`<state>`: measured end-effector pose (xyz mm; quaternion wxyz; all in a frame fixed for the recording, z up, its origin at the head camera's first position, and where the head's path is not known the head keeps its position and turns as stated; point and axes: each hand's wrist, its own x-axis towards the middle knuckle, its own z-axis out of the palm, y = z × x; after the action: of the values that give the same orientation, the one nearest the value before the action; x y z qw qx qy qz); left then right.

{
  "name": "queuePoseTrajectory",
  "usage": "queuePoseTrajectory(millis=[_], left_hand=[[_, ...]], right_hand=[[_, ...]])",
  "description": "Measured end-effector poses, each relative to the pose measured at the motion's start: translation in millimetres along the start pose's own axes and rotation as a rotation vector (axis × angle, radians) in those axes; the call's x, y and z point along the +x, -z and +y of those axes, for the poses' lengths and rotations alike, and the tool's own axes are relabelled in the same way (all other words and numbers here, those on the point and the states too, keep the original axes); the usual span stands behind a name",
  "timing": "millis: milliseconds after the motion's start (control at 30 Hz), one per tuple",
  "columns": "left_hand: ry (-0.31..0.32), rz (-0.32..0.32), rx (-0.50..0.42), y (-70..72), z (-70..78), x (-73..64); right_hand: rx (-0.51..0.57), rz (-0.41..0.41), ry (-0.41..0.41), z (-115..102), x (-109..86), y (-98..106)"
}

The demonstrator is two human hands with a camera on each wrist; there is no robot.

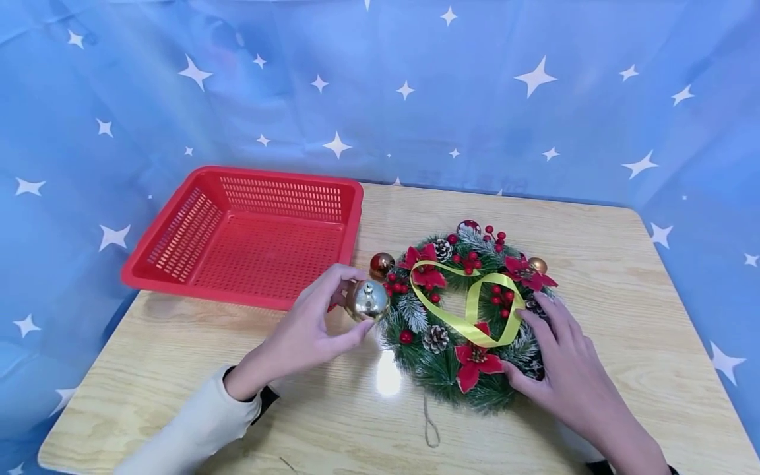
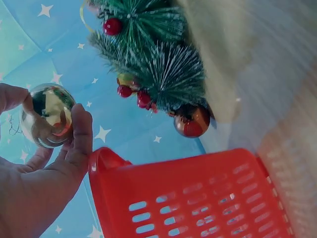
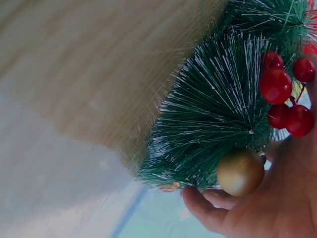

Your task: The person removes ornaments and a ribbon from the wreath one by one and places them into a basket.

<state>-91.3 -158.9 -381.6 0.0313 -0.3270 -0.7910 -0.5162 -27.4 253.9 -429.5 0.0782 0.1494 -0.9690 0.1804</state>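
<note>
My left hand (image 1: 317, 323) pinches a shiny gold Christmas bauble (image 1: 368, 301) between thumb and fingers, raised beside the wreath's left edge. In the left wrist view the same bauble (image 2: 48, 115) has a thin wire loop at one end. The Christmas wreath (image 1: 415, 359) lies on the table, with red poinsettias, berries, pine cones and snowy sprigs. Loops of yellow ribbon (image 1: 457, 321) lie across its middle. My right hand (image 1: 570, 376) grips the wreath's right side, thumb at the lower edge. In the right wrist view its fingers lie near a matte gold ball (image 3: 240, 172).
A red plastic basket (image 1: 237, 295) with slotted walls stands left of the wreath. A copper-coloured ball (image 1: 382, 264) sits at the wreath's left edge. A twine loop (image 1: 431, 429) lies on the wooden table (image 1: 641, 330) in front. A blue starry cloth (image 1: 415, 119) hangs behind.
</note>
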Motion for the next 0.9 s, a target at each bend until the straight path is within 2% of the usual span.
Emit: queuePoseTrajectory(millis=[300, 567, 900], left_hand=[[0.078, 0.062, -0.127, 18.7, -9.8, 19.1], [0.174, 0.153, -0.158, 27.2, -16.2, 29.0], [0.387, 0.406, -0.161, 28.5, -32.4, 38.5]], right_hand=[[0.002, 0.007, -0.002, 7, -4.2, -2], [0.007, 0.009, 0.005, 8, -4.1, -3], [0.008, 0.01, 0.024, 9, 0.6, -7]])
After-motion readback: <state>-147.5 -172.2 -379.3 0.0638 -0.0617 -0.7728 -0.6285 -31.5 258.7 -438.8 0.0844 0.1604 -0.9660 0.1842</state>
